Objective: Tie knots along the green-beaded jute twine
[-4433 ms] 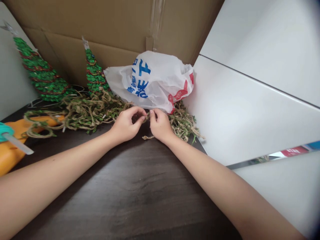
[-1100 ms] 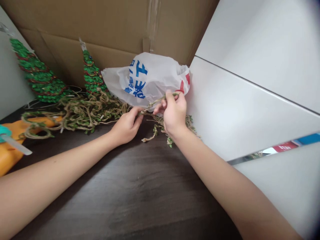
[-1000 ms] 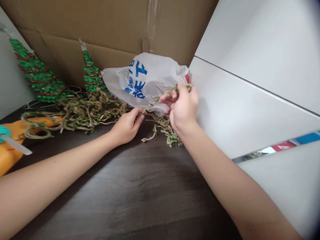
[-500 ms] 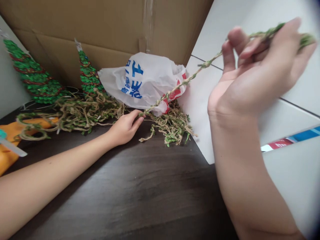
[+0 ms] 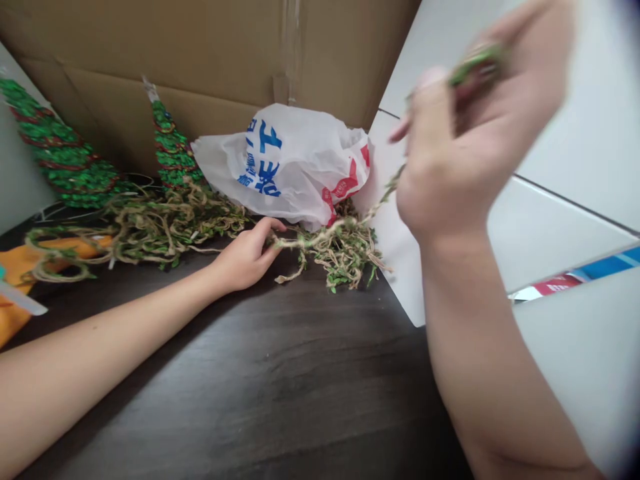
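Note:
A leafy twine garland (image 5: 327, 235), tan with small green leaves, sags between my two hands. My left hand (image 5: 249, 257) is low over the dark wooden surface, thumb and forefinger closed around the strand. Raised at the upper right, my right hand (image 5: 480, 133) is blurred, its fingers curled round a green bunch of the same garland. Beneath the strand lies a loose heap of garland (image 5: 347, 260). A larger tangled heap (image 5: 170, 223) sits left of my left hand.
A white plastic bag (image 5: 300, 160) with blue and red print rests behind the heaps, against a cardboard panel (image 5: 200, 47). Two green tinsel trees (image 5: 170, 143) stand at the back left. An orange item (image 5: 20, 263) lies at the left edge. White tiles (image 5: 560, 247) are on the right.
My right hand has moved left and turned over, with its fingers curling round the garland. The strand went from taut to slack. My left hand has stayed nearly in place.

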{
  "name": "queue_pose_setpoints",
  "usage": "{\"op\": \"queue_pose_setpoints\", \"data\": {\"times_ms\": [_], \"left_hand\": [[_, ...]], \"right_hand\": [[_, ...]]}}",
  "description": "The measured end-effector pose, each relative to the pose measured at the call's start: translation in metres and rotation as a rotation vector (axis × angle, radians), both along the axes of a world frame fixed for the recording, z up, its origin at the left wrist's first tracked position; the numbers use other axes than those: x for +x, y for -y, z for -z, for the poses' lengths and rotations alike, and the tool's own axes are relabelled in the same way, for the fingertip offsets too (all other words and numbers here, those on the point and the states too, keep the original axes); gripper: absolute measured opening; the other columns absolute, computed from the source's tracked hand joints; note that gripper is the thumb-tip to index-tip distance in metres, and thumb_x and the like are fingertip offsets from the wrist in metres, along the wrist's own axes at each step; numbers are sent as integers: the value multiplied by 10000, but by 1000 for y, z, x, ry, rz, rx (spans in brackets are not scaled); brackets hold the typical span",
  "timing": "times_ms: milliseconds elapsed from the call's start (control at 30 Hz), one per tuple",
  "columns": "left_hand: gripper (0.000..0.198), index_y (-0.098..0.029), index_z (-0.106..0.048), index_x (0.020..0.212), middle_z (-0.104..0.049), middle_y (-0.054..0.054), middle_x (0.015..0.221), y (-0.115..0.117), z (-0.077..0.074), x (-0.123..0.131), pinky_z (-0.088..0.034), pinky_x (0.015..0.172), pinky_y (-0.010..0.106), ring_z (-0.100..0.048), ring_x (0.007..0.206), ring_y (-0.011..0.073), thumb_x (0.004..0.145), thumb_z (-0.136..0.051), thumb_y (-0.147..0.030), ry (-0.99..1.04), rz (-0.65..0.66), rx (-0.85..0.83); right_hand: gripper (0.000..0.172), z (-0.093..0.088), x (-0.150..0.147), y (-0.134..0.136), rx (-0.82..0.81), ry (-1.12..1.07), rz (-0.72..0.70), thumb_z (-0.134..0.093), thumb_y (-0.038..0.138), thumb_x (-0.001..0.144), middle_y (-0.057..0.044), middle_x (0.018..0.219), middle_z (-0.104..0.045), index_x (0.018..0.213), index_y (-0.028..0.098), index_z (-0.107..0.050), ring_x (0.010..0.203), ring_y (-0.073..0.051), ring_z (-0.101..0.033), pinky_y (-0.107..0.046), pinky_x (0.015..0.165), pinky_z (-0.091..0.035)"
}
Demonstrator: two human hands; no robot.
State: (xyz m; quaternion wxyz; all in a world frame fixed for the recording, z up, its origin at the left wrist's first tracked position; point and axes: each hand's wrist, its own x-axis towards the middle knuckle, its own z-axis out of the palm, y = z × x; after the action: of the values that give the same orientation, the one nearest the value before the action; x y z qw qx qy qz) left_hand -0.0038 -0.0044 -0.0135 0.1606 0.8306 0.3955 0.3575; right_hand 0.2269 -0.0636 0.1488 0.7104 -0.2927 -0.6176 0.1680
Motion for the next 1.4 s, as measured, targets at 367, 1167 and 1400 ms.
{"op": "queue_pose_setpoints", "data": {"times_ms": [367,1167,1400], "left_hand": [[791,-269,-284,1532,-609,5,964,-1,13,3,-530,726,329,-617,774,178,872,-720,-263,266,131,155],[140,-195,-625,884,-687,6,766,3,-2,-2,-457,701,285,-616,690,162,970,-531,-252,197,-4,227],[171,-195,-610,918,-662,9,798,0,-2,-1,-464,741,306,-600,743,178,1006,-533,-320,219,-37,113]], "right_hand": [[282,72,-30,-31,-326,723,-239,-709,139,889,63,708,-610,1138,256,-647,664,-157,-583,-290,666,-525],[968,80,-38,-28,-587,1140,-38,-579,87,925,-168,1293,-788,1789,219,-163,1076,-309,-760,-463,961,-614],[596,51,0,-33,-679,1010,-16,-603,21,816,-117,1299,-770,1368,226,-694,1120,-306,-719,-458,1007,-585]]}}
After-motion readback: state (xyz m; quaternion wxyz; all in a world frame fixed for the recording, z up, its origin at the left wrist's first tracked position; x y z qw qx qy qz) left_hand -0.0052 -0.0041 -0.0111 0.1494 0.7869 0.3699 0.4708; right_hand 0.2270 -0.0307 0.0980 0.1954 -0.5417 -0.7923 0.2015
